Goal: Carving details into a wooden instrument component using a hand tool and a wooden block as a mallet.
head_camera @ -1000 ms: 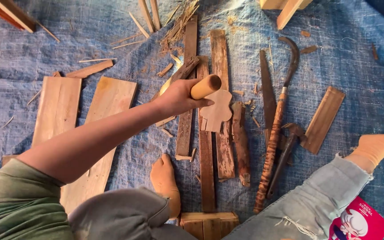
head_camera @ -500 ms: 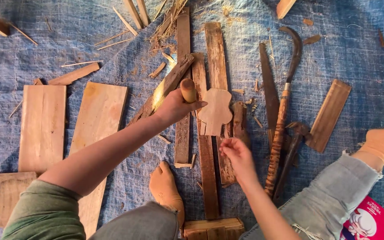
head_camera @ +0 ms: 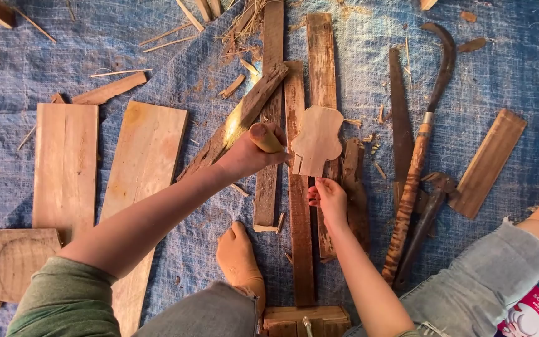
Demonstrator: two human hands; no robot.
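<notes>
Fingers [head_camera: 314, 190] of the right hand [head_camera: 328, 200] pinch the bottom edge of the wooden cutout [head_camera: 317, 140], a pale flat piece with a rounded top and a notched waist. Just left of the cutout, the left hand [head_camera: 249, 153] is wrapped tight around a round wooden handle [head_camera: 264, 138], its fingers pressed together about it; what is on the handle's working end cannot be made out. The cutout lies on top of several long dark planks [head_camera: 299, 206] that run away from the person across the blue tarp [head_camera: 45, 56]. Below and left of the cutout, close to the person, a bare foot [head_camera: 238, 256] rests on the tarp, and a small wooden block [head_camera: 307, 319] sits at the near end of the planks. Far left of the cutout lie two broad pale boards [head_camera: 141, 162] and a square slab [head_camera: 20, 262] with a circle marked on it. Right of the cutout lie a saw blade [head_camera: 400, 118], a curved sickle [head_camera: 422, 143] with a wound handle, and a short moulded strip [head_camera: 486, 163]. Beyond the cutout, at the far end of the planks, splinters and shavings [head_camera: 244, 19] are scattered about
</notes>
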